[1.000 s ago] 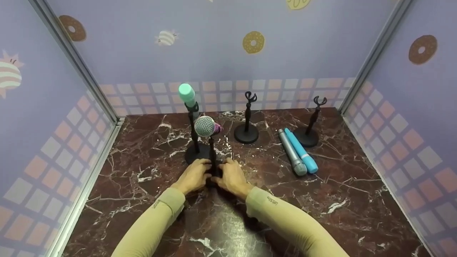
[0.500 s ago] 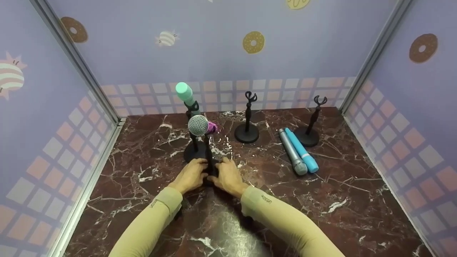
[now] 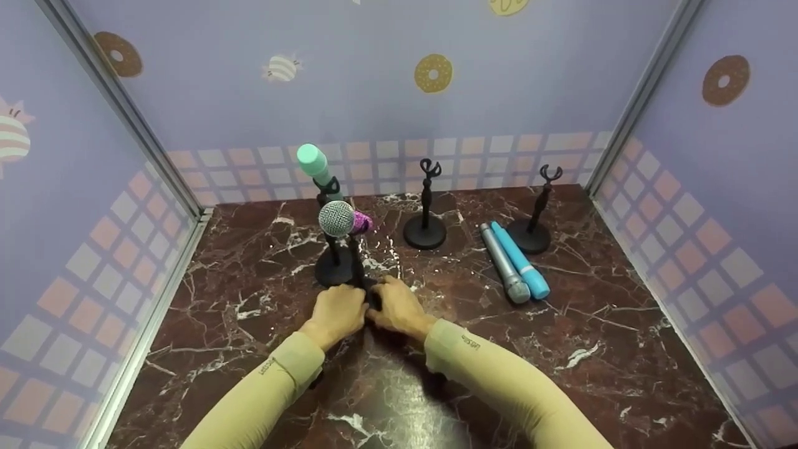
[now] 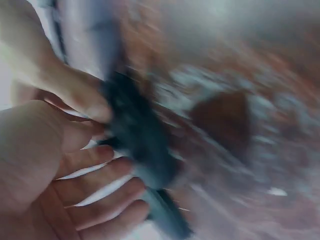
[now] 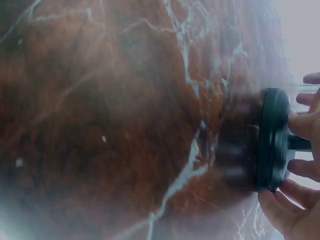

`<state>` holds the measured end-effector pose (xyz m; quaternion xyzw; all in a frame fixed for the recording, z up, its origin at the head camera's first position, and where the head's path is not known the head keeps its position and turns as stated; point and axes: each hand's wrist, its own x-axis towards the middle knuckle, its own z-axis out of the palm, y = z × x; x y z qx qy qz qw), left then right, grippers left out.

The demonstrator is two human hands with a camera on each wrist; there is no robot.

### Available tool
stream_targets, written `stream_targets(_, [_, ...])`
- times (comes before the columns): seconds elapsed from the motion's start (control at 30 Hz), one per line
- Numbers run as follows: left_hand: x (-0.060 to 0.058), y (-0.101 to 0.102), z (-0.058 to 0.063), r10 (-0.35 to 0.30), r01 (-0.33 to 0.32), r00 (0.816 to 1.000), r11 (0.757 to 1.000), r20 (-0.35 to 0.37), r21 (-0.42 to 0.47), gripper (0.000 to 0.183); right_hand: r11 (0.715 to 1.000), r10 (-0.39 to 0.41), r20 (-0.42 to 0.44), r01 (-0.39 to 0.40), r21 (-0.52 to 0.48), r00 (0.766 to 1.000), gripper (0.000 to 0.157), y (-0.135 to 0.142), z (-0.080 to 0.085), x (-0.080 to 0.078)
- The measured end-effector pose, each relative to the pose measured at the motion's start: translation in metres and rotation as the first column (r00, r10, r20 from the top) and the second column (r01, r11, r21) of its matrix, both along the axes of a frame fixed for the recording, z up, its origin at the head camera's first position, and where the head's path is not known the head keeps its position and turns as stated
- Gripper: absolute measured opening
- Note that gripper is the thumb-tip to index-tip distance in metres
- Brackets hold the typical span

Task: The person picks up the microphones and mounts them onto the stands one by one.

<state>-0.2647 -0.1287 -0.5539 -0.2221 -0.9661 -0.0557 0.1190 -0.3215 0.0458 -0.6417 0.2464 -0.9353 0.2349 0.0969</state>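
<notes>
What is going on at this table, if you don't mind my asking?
A person's left hand and right hand grip the base of the front black microphone stand, which carries a silver-headed purple microphone. Close behind it, a mint-green microphone sits in the second stand. The middle stand and far-right stand hold no microphone; a silver microphone and a blue microphone lie side by side on the marble-patterned table, left of the far-right stand.

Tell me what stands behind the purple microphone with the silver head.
Behind it, a black stand holds the mint-green microphone. Part of that stand's middle cannot be seen: the purple microphone covers it.
</notes>
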Motion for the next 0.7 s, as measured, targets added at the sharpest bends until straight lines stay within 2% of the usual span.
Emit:
stream_targets(0.07, [0.002, 0.009, 0.005, -0.041, 0.041, 0.999, 0.997, 0.000, 0.071, 0.023, 1.000, 0.011, 0.029, -0.010, -0.009, 1.000, 0.032, 0.002, -0.001, -0.006])
stream_targets(0.13, [0.002, 0.017, 0.007, -0.083, 0.081, 0.997, 0.985, 0.009, 0.153, 0.022, 1.000, 0.021, -0.024, -0.021, 0.007, 0.999, 0.026, 0.007, -0.025, -0.024])
stream_targets(0.2, [0.000, 0.025, 0.008, -0.112, 0.104, 0.993, 0.970, 0.024, 0.219, 0.019, 1.000, 0.027, -0.063, -0.026, 0.011, 0.998, 0.023, 0.015, -0.039, -0.036])
stream_targets(0.23, [-0.001, 0.029, 0.008, -0.119, 0.107, 0.992, 0.964, 0.033, 0.243, 0.018, 1.000, 0.026, -0.068, -0.025, 0.020, 0.997, 0.023, 0.019, -0.039, -0.038])
stream_targets(0.27, [-0.003, 0.033, 0.008, -0.121, 0.107, 0.992, 0.960, 0.038, 0.259, 0.017, 0.999, 0.022, -0.080, -0.019, 0.037, 0.997, 0.023, 0.024, -0.026, -0.032])
stream_targets(0.3, [-0.004, 0.037, 0.007, -0.122, 0.108, 0.992, 0.958, 0.035, 0.266, 0.015, 0.999, 0.016, -0.095, -0.013, 0.033, 0.995, 0.024, 0.029, -0.020, -0.031])
stream_targets(0.4, [-0.009, 0.050, 0.005, -0.129, 0.117, 0.991, 0.952, 0.023, 0.283, 0.011, 1.000, 0.005, 0.000, -0.005, -0.004, 1.000, 0.029, 0.045, 0.027, -0.013])
stream_targets(0.47, [-0.012, 0.058, 0.004, -0.134, 0.123, 0.991, 0.947, 0.016, 0.298, 0.014, 1.000, -0.020, 0.060, 0.019, 0.005, 0.998, 0.033, 0.057, 0.060, 0.001])
stream_targets(0.5, [-0.014, 0.063, 0.004, -0.134, 0.124, 0.991, 0.944, 0.011, 0.305, 0.016, 1.000, -0.028, 0.090, 0.028, 0.000, 0.996, 0.033, 0.064, 0.065, 0.001])
stream_targets(0.53, [-0.017, 0.067, 0.004, -0.133, 0.122, 0.991, 0.940, 0.015, 0.318, 0.017, 0.999, -0.040, 0.127, 0.039, 0.011, 0.991, 0.036, 0.071, 0.078, 0.005])
stream_targets(0.7, [-0.030, 0.086, 0.002, -0.100, 0.088, 0.995, 0.926, 0.014, 0.368, 0.021, 0.996, -0.043, 0.087, 0.036, 0.082, 0.995, 0.036, 0.112, 0.093, -0.003])
